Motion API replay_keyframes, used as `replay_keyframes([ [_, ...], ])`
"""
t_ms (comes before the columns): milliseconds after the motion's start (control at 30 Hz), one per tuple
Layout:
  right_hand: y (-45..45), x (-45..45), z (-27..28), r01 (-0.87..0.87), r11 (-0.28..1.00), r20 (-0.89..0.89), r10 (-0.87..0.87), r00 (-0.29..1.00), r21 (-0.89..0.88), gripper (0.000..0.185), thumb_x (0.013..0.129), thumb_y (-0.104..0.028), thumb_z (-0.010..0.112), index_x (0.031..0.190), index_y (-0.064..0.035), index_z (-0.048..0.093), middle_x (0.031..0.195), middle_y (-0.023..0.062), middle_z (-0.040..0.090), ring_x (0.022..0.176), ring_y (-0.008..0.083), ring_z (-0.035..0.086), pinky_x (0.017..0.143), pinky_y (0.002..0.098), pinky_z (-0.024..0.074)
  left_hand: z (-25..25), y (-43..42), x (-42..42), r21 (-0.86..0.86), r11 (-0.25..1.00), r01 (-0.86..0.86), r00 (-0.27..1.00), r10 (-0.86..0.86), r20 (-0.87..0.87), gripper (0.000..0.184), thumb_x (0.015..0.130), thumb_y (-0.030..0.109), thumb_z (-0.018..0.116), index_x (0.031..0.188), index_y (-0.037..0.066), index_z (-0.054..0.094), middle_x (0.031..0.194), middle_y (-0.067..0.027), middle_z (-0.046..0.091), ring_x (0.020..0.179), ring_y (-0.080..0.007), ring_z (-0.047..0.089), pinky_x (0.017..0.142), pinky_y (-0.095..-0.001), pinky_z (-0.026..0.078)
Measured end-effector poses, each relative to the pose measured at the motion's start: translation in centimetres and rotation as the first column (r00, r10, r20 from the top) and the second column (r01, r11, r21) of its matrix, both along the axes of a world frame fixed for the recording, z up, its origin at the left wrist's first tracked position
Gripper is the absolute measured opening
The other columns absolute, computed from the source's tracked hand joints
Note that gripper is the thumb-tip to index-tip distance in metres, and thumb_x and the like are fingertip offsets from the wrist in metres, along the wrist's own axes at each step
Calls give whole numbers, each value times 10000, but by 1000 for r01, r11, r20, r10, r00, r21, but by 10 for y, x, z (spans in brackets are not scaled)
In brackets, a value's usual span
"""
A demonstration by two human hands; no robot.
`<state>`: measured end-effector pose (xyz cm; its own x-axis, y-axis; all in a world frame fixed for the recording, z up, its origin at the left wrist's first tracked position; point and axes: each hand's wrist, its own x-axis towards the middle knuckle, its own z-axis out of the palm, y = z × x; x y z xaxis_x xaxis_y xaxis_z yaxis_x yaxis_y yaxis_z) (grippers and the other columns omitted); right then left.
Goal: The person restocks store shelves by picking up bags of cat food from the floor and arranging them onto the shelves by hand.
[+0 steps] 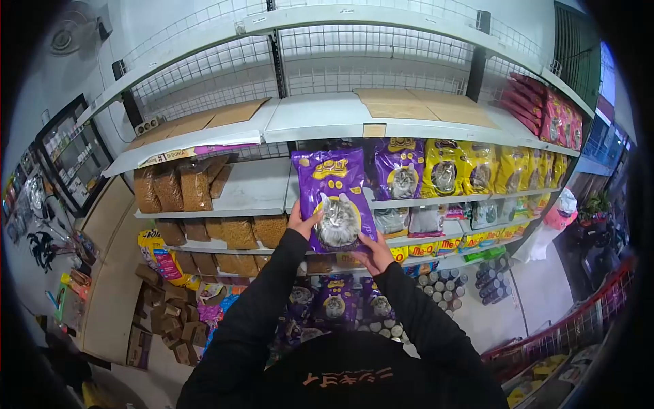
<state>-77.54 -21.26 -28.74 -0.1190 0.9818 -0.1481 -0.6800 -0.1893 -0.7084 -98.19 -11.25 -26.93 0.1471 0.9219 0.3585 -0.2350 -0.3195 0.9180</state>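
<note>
A purple bag of cat food (pixel 337 204) with a grey cat printed on it is held upright in front of the shelves. My left hand (pixel 304 219) grips its left edge, thumb on the front. At the lower right corner, my right hand (pixel 375 253) is closed on the same bag. Just behind and to the right, another purple bag (pixel 398 170) stands on the shelf, beside yellow cat food bags (pixel 443 169). More purple bags (pixel 336 305) lie low down, below my hands.
Clear bags of brown kibble (pixel 194 185) fill the left shelves. Pink bags (pixel 545 112) stand at the upper right. Cardboard boxes (pixel 174 320) are piled on the floor at left. Cans (pixel 441 290) stand low at right, near a red mesh basket (pixel 579 320).
</note>
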Motion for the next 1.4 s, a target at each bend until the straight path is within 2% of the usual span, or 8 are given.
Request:
replay_keyframes([
  [133, 4, -5, 14, 23, 1000, 271, -18, 962, -14, 484, 816, -87, 619, 1232, -139, 376, 1073, 36, 529, 968, 189, 550, 708, 376, 536, 1, 10, 6, -26, 1000, -4, 1000, 4, 25, 627, 753, 14, 673, 1252, 42, 293, 1059, -98, 568, 994, -163, 540, 850, -304, 446],
  [667, 50, -2, -8, 50, 972, 229, -105, 968, 232, 357, 861, -91, 543, 1199, -79, 427, 1070, 57, 545, 971, 185, 550, 740, 382, 536, -20, 23, 2, -365, 885, 289, 945, -204, 255, 698, 738, -34, 665, 1329, 70, 308, 1126, -80, 547, 1013, -180, 543, 873, -324, 445],
  [933, 138, 54, -38, 77, 993, 82, -84, 993, 87, 274, 892, -253, 467, 1097, -84, 534, 1016, 72, 582, 912, 155, 569, 774, 317, 445, -3, 26, 6, -181, 962, 203, 918, -123, 376, 600, 723, -51, 664, 1253, 59, 405, 1092, -69, 560, 968, -181, 560, 838, -317, 458],
  [1000, 159, 60, -48, -157, 907, 905, -346, 248, 390, 302, 833, -218, 536, 1097, -75, 508, 1036, 110, 586, 930, 266, 576, 766, 377, 460, -7, 27, 11, -165, 970, 176, 932, -111, 345, 578, 733, -53, 647, 1247, 57, 405, 1082, -77, 560, 968, -189, 561, 837, -320, 465],
  [1033, 173, 63, -55, -358, 851, 804, -498, -324, 383, 329, 803, -200, 570, 1096, -70, 496, 1046, 130, 588, 939, 322, 580, 762, 407, 468, -7, 31, 13, -140, 978, 155, 943, -104, 315, 557, 744, -54, 631, 1241, 56, 405, 1072, -84, 561, 969, -197, 562, 836, -322, 472],
  [1200, 262, 77, -140, -195, 954, 973, -229, 13, 228, 304, 765, -234, 603, 1010, -64, 545, 971, 168, 614, 910, 346, 586, 752, 415, 471, -5, 50, 21, -120, 986, 115, 961, -79, 264, 570, 721, -71, 646, 1228, 57, 420, 1071, -70, 563, 960, -188, 561, 827, -319, 463],
  [1300, 239, 68, -89, -159, 986, 923, -107, -369, 51, 373, 719, -329, 654, 963, -61, 563, 899, 148, 635, 852, 338, 607, 740, 411, 481, -3, 62, 23, -201, 969, 145, 949, -79, 305, 561, 727, -61, 643, 1228, 56, 419, 1069, -73, 562, 959, -192, 562, 828, -319, 464],
  [1400, 247, 71, -90, -212, 976, 915, -120, -385, 39, 392, 736, -357, 635, 999, -77, 561, 876, 143, 634, 831, 341, 611, 734, 412, 484, 6, 84, 23, -246, 954, 171, 935, -78, 347, 550, 732, -49, 641, 1225, 58, 421, 1055, -77, 566, 944, -196, 568, 810, -326, 473],
])
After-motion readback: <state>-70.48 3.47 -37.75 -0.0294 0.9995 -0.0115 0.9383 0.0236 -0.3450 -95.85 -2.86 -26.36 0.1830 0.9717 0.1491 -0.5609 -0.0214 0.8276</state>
